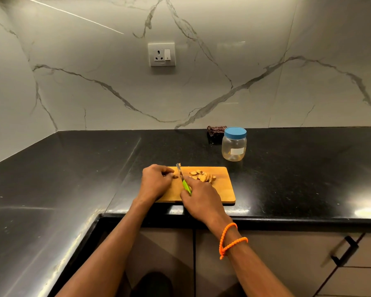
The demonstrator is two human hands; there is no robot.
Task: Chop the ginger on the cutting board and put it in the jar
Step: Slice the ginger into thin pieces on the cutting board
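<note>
A wooden cutting board [223, 189] lies on the black counter near its front edge. Several cut ginger slices [202, 175] are piled on the board's far right part. My left hand [155, 182] pinches a small remaining ginger piece [175, 176] at the board's left end. My right hand [199, 198] grips a green-handled knife [183, 179], its blade standing just right of that piece. A clear plastic jar [234, 146] with a blue lid on it stands behind the board to the right.
A dark crumpled cloth [215, 131] lies behind the jar against the marble wall. A wall socket [161, 54] sits above. The black counter [298, 168] turns a corner on the left. Cabinet doors with a black handle [345, 250] are below.
</note>
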